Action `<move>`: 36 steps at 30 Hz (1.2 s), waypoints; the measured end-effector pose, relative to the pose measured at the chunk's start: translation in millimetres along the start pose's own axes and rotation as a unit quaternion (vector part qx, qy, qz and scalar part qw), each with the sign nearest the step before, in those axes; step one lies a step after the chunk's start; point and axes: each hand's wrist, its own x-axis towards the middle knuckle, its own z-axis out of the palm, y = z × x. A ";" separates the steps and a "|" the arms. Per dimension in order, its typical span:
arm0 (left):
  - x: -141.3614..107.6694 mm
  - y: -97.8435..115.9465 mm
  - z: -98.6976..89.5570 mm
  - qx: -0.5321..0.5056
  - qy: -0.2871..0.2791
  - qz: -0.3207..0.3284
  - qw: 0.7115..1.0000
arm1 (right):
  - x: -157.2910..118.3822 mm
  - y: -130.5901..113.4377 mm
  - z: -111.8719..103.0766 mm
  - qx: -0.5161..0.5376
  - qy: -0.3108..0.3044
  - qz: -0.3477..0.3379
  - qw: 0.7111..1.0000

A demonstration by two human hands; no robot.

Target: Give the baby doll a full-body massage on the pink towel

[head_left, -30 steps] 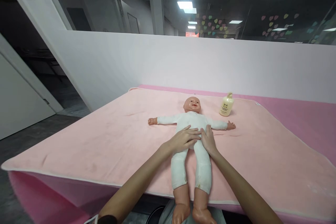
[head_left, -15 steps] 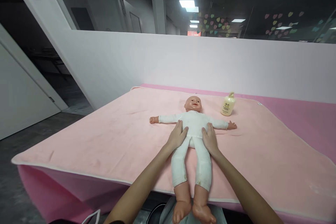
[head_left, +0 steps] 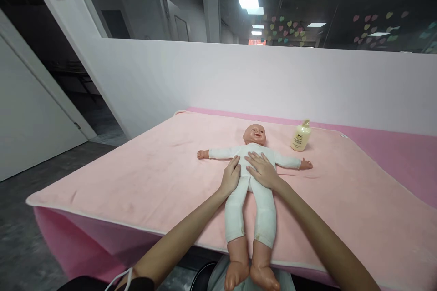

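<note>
A baby doll (head_left: 257, 200) in a white cloth suit lies on its back, arms spread, its head away from me and its bare feet past the near table edge. My left hand (head_left: 231, 176) rests against the left side of its torso, fingers laid flat and holding nothing. Across the doll's chest and belly lies my right hand (head_left: 262, 169), palm down with the fingers spread. A pale yellow pump bottle (head_left: 300, 136) stands upright to the right of the doll's head.
A light pink blanket (head_left: 136, 168) covers the table, over a darker pink cloth (head_left: 382, 145). Behind it rises a white wall (head_left: 239, 77) with glass above. A white door (head_left: 30, 113) is at the left. A black round object shows below the near edge.
My right hand has moved from the doll's right side onto the middle of its torso, and its fingers have spread. My left hand stays at the doll's side. The view has shifted slightly.
</note>
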 end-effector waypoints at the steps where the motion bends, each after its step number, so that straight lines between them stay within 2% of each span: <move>1: -0.2 0.4 -0.2 0.000 -0.001 0.003 1.000 | -0.3 1.2 3.0 -0.003 0.018 0.033 0.999; 4: -0.4 1.5 -1.2 0.008 -0.013 0.010 1.000 | -4.5 3.9 11.8 0.000 0.068 0.131 0.989; 8: 0.2 5.7 -4.5 0.052 -0.033 0.027 0.998 | -16.5 9.0 24.5 0.057 0.150 0.241 0.957; 11: 0.7 14.9 -10.2 0.111 -0.035 0.033 0.993 | -28.5 15.2 32.9 0.132 0.192 0.275 0.933; 13: 1.1 25.1 -15.2 0.151 -0.058 0.086 0.983 | -35.6 18.8 36.5 0.172 0.203 0.280 0.922; 15: 2.4 37.7 -19.7 0.175 -0.142 0.188 0.956 | -40.4 20.7 38.3 0.195 0.209 0.281 0.916; 17: 5.9 49.9 -22.2 0.185 -0.253 0.277 0.908 | -42.5 20.8 38.5 0.206 0.216 0.279 0.913; 19: 12.3 58.5 -21.9 0.195 -0.332 0.319 0.866 | -42.4 19.6 37.4 0.210 0.220 0.282 0.910; 22: 25.3 61.0 -17.8 0.204 -0.376 0.336 0.839 | -41.1 17.3 34.6 0.207 0.217 0.288 0.910; 25: 34.4 54.3 -12.4 0.225 -0.355 0.330 0.845 | -40.6 15.9 32.3 0.206 0.211 0.291 0.910; 28: 32.2 47.6 -6.1 0.330 -0.260 0.294 0.858 | -40.7 15.6 32.3 0.210 0.214 0.291 0.909; 32: 15.8 47.2 1.5 0.457 -0.132 0.191 0.859 | -40.5 15.2 33.9 0.211 0.224 0.284 0.908; 34: 7.6 48.7 2.6 0.485 -0.101 0.132 0.858 | -40.3 14.5 33.7 0.210 0.225 0.282 0.909; 36: 1.8 49.2 0.8 0.488 -0.094 0.092 0.863 | -40.3 13.6 32.8 0.208 0.222 0.284 0.909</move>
